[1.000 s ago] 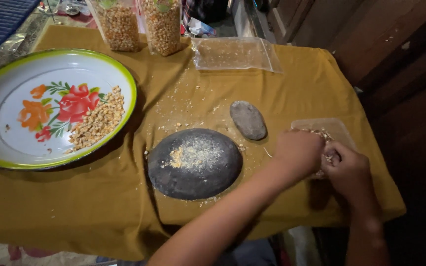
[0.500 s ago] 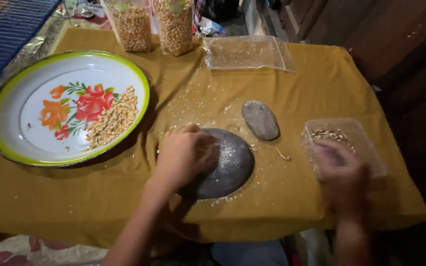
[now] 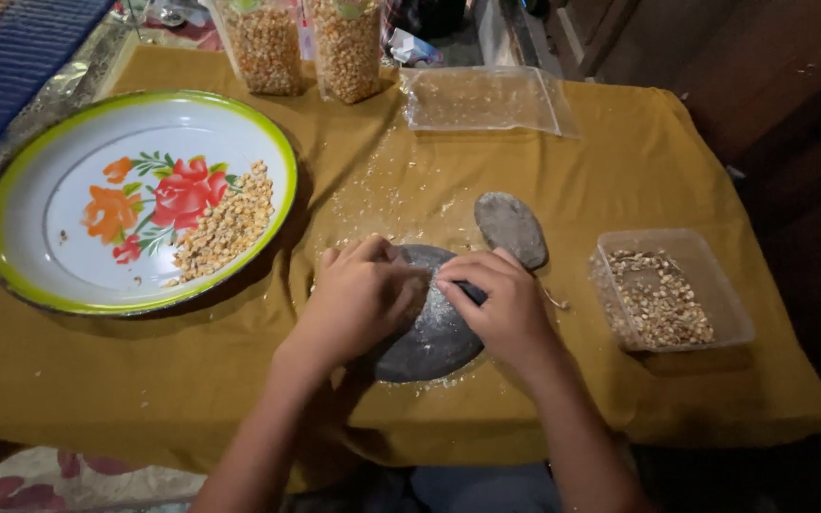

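- We are resting our left hand [image 3: 358, 299] on the left part of the flat dark stone [image 3: 434, 332], with the fingers curled and pressed together over it; whether it is pinching something underneath, we cannot tell.
- We are placing our right hand [image 3: 501, 304] on the right part of the same stone, fingers bent and held close to each other, and the fingertips of the two hands are almost meeting.
- The flat dark stone is lying on the yellow cloth [image 3: 144, 380] that is covering the tabletop, near the front edge, and pale powder is showing on its surface.
- A smaller grey stone [image 3: 510, 228] is lying just beside it, toward the back right.
- A clear plastic box [image 3: 672, 290] with crushed grain is standing to the right, apart from our hands.
- A big enamel plate [image 3: 78, 171] with a flower picture and a green rim is sitting on the left, holding a heap of yellow kernels [image 3: 225, 228].
- Two clear bags of kernels [image 3: 306, 47] are standing at the back, and a flat plastic bag [image 3: 482, 100] is lying beside them.
- Small crumbs [image 3: 387, 195] are lying scattered on the cloth behind the stone.
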